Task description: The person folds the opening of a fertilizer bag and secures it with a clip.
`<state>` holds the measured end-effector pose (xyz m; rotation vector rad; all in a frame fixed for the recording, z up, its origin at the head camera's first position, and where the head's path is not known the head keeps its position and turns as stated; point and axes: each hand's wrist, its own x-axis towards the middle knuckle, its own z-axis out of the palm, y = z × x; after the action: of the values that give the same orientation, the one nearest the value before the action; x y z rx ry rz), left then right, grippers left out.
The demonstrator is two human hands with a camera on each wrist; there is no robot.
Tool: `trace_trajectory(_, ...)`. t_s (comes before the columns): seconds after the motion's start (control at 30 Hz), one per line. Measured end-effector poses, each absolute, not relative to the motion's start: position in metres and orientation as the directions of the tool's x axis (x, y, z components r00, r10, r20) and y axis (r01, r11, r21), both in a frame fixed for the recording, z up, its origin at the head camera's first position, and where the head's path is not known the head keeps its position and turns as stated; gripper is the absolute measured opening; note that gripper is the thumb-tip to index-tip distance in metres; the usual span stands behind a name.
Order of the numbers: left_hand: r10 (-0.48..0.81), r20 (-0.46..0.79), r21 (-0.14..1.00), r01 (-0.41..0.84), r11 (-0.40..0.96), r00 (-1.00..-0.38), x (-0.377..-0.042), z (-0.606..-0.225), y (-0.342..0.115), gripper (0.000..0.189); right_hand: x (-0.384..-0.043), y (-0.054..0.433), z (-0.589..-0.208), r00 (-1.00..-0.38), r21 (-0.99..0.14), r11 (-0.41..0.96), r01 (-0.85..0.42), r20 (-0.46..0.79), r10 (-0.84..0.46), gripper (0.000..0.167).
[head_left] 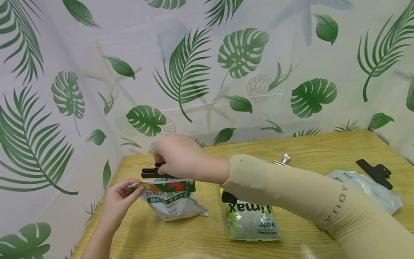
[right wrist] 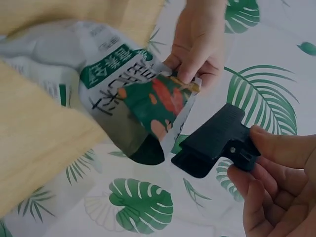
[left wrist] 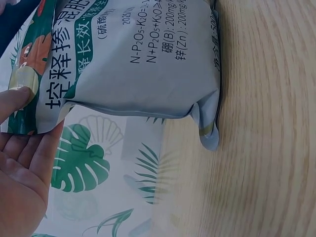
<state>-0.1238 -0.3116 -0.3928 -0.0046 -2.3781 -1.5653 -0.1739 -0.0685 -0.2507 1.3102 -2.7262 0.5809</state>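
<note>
My left hand (head_left: 118,201) pinches one end of the folded top of a white and green fertilizer bag (head_left: 176,208), thumb over the fold. The bag stands on the table, its fold printed with orange and red shapes. Above that fold, my right hand (head_left: 178,156) grips a black bag clip (head_left: 148,173) by its handles. In the right wrist view the clip (right wrist: 210,140) has its jaws parted, close beside the folded edge and apart from it. The left wrist view shows the thumb (left wrist: 17,98) on the fold and the fingers behind.
A lime green and grey bag (head_left: 252,225) lies right of the fertilizer bag, with a black clip (head_left: 229,197) at its top. Farther right are a metal clip (head_left: 285,160), a pale grey bag (head_left: 365,183) and another black clip (head_left: 376,174). Leaf-printed cloth (head_left: 200,108) backs the wooden table (head_left: 145,239).
</note>
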Motion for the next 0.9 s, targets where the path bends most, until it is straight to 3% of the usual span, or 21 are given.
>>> trace_trajectory(0.13, -0.154, 0.254, 0.902, 0.177, 0.393, -0.955, -0.123, -0.393, -0.312, 0.009, -0.172, -0.072, -0.249, -0.628, -0.223, 0.589, -0.777, 0.218, -0.747, 0.028)
trace_trajectory(0.4, -0.148, 0.265, 0.903, 0.191, 0.385, -0.953, -0.121, -0.395, -0.312, 0.007, -0.172, -0.082, -0.254, -0.636, -0.158, 0.616, -0.771, 0.169, -0.753, 0.021)
trace_trajectory(0.9, -0.166, 0.255, 0.904, 0.174, 0.390, -0.953, -0.122, -0.396, -0.312, 0.014, -0.176, -0.091, -0.255, -0.641, -0.149, 0.624, -0.767, 0.125, -0.757, 0.028)
